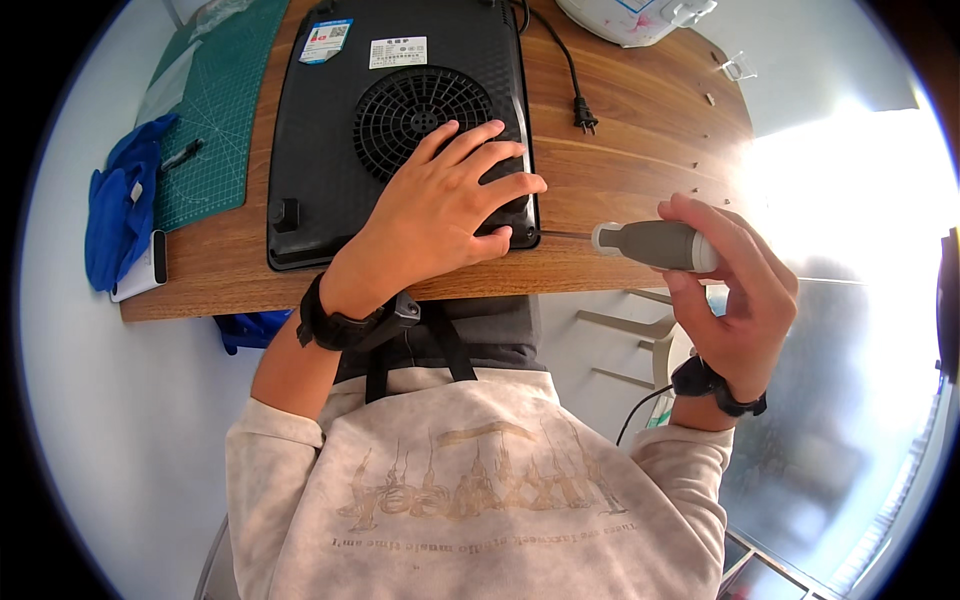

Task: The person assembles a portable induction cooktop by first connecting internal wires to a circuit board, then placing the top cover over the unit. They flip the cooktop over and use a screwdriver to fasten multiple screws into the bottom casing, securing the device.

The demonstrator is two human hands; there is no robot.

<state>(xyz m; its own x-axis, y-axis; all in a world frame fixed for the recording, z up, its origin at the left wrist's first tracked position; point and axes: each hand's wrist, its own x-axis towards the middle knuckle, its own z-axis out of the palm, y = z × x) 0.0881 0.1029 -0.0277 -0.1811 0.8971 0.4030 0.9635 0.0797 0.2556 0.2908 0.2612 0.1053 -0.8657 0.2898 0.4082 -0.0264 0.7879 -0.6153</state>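
I have the left hand (450, 205) pressed flat on the upturned black induction cooker (340, 150), fingers spread wide and gripping nothing — fingertips land on the round fan grille (405, 110) and the cooker's near right corner. The cooker lies bottom-up on the wooden table (640, 150), its near edge close to the table's near edge, two labels at its far side. My right hand (735, 290) is to the right, off the table's near right corner, fingers wrapped around the grey handle of an electric screwdriver (655, 245); its thin bit points left toward the cooker's near right corner — contact there I cannot tell. The cooker's black power cord and plug (585, 115) lie on the table right of it. Far left: green cutting mat (215, 110), blue cloth (120, 215) hanging over the table's left edge, a small white box (145, 270) near it. White appliance (630, 18) at the far right edge.
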